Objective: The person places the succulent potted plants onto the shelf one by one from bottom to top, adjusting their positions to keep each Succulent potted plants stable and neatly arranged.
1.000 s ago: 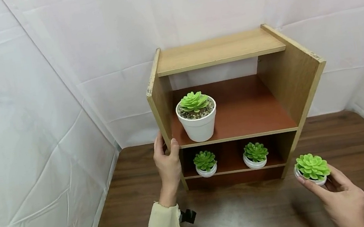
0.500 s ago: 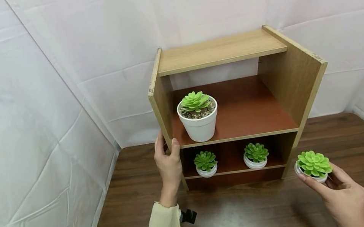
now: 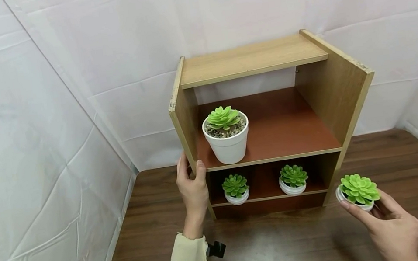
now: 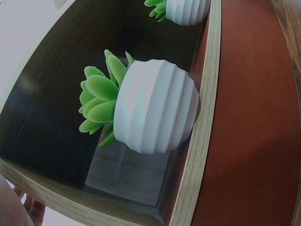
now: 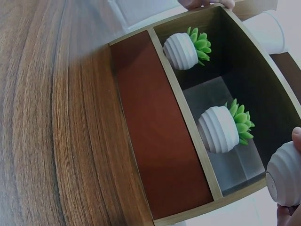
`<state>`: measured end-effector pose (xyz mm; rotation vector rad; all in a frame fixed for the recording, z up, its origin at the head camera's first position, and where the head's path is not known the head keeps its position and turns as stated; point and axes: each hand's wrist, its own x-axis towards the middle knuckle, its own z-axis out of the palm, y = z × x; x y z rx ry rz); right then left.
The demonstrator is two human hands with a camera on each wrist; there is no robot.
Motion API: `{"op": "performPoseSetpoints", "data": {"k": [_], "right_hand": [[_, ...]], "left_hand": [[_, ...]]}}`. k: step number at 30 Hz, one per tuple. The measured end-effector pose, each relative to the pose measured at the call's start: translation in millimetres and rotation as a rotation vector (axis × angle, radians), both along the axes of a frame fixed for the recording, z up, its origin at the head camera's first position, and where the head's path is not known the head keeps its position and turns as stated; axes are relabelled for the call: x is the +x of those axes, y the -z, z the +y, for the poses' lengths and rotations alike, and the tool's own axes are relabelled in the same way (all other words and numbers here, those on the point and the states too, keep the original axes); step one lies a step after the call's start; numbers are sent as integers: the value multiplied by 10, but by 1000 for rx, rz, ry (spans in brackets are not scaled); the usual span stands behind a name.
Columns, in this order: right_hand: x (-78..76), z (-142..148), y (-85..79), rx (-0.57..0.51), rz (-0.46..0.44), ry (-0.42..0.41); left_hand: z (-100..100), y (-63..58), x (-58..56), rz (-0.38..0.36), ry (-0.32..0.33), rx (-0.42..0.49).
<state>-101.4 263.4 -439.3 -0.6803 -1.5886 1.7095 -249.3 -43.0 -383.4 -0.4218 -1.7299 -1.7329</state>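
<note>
My left hand (image 3: 194, 190) grips the front edge of the left side panel of a wooden shelf unit (image 3: 266, 159), thumb in front and fingers round the outside. My right hand (image 3: 391, 223) holds a small potted succulent (image 3: 358, 190) in a ribbed white pot, in the air right of the shelf. In the right wrist view that held pot (image 5: 285, 175) shows its base. Two like succulents stand on the lower shelf, one on the left (image 3: 235, 187) and one on the right (image 3: 293, 179). A larger succulent in a smooth white pot (image 3: 227, 139) stands on the middle shelf, at the left.
The shelf unit stands on a dark wood table (image 3: 271, 241), near a white cloth backdrop (image 3: 117, 63). Its right side panel (image 3: 340, 86) rises between the shelves and the held succulent. A black strap end (image 3: 216, 249) sticks out by the left sleeve (image 3: 186, 257).
Almost nothing differs. The right hand and its succulent have shifted only very slightly, and the left hand stays on the side panel.
</note>
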Motion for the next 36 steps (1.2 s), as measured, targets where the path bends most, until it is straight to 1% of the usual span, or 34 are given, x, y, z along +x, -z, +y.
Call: {"op": "performPoseSetpoints", "data": {"k": [5,10,13,20,27,33,36], "right_hand": [[-8,-34,-13,11,19,-11],[0,-80,-13,5,-5,-23],[3,-105,-3,-10,-2,-25],[-15,-130,9,-6,37,-25],[-18,-127,24,38,81,-31],[-9,-135,13,22,112,-57],[-17,-146,-2,34,130,-72]], "left_hand": [[-4,0,-14,6,-8,5],[-14,-7,-3,-5,-1,12],[-16,-13,1,-8,2,13],[-18,-12,11,-14,-1,5],[-14,-11,12,-12,1,4],[0,-19,9,-10,3,9],[0,-22,13,-13,3,11]]}}
